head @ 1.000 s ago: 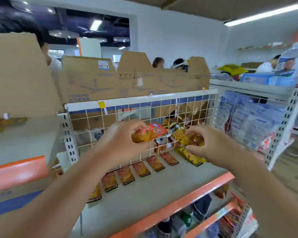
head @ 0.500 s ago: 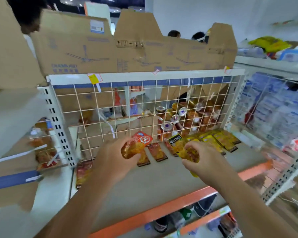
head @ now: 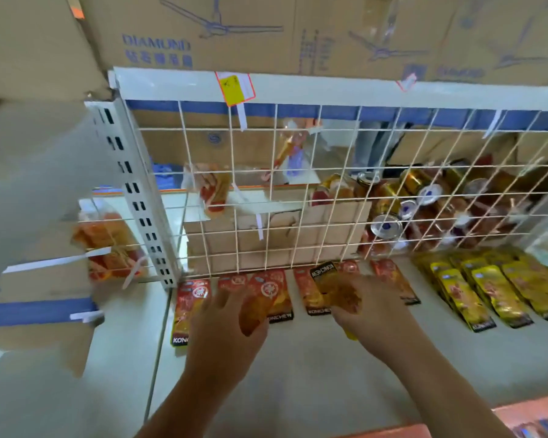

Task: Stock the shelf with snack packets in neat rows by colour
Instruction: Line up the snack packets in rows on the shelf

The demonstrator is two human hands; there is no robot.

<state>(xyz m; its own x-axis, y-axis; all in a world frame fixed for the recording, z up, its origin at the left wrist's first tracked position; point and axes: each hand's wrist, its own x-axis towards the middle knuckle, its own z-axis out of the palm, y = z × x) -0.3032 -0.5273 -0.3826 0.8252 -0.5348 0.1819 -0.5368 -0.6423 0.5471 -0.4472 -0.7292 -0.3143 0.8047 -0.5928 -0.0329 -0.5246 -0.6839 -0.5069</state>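
The left hand (head: 222,336) holds a red packet (head: 257,311) over the shelf (head: 298,380). The right hand (head: 374,317) grips a yellow packet (head: 336,294). The red row (head: 393,279) lies just beyond both hands, against the wire grid (head: 298,216). The yellow row (head: 487,295) lies right of the right hand.

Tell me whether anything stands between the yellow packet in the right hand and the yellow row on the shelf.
Nothing visible does. The right hand holds the yellow packet over the red row; between it and the yellow row lie only one flat red packet and bare shelf.
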